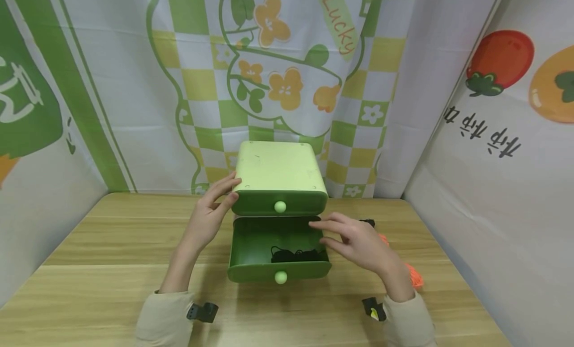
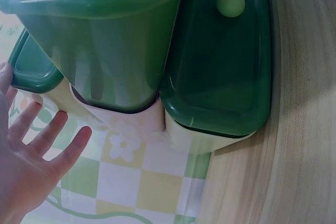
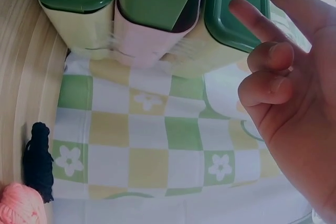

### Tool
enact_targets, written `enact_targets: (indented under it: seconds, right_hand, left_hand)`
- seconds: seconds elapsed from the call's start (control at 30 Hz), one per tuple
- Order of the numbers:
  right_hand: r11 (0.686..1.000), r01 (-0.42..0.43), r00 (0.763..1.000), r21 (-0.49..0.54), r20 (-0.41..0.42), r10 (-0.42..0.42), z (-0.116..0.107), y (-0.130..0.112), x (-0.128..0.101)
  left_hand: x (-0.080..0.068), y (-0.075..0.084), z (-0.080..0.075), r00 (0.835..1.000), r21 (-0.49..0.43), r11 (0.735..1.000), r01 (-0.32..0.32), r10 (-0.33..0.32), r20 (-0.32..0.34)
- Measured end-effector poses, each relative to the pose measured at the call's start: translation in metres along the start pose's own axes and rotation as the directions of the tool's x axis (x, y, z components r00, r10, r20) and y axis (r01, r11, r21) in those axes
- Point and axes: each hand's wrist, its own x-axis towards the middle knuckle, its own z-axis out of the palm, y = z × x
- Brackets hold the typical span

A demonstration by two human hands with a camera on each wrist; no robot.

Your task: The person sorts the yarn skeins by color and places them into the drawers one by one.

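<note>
A small light-green cabinet (image 1: pixel 278 168) with two dark green drawers stands at the middle back of the wooden table (image 1: pixel 112 247). Its upper drawer (image 1: pixel 251 203) is closed. The lower drawer (image 1: pixel 251 273) is pulled out, and a tangle of black cord (image 1: pixel 293 255) lies inside. My left hand (image 1: pixel 211 212) rests with straight fingers on the cabinet's front left corner, beside the upper drawer; the left wrist view shows the left hand (image 2: pixel 37 150) with fingers spread. My right hand (image 1: pixel 358 240) hovers over the open drawer's right rim, fingers extended, holding nothing; the right hand (image 3: pixel 294 93) looks loosely open.
A bundle of orange yarn (image 1: pixel 414 276) lies on the table behind my right wrist, with a black bundle (image 1: pixel 367 221) further back near the cabinet. The same black bundle (image 3: pixel 38 161) and orange yarn (image 3: pixel 18 208) show in the right wrist view. Printed cloth walls enclose the table on three sides.
</note>
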Motion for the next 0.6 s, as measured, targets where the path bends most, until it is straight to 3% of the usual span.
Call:
enact_targets:
  seconds: [0.2, 0.6]
  right_hand:
    - [1.0, -0.02, 1.0, 0.007, -0.003, 0.02, -0.003, 0.003, -0.002]
    - [0.997, -0.056, 0.997, 0.048, -0.042, 0.058, -0.006, 0.014, -0.007]
  left_hand:
    - [0.003, -0.013, 0.0, 1.0, -0.005, 1.0, -0.023, 0.023, -0.005]
    - [0.003, -0.013, 0.001, 1.0, -0.004, 1.0, -0.025, 0.025, -0.007]
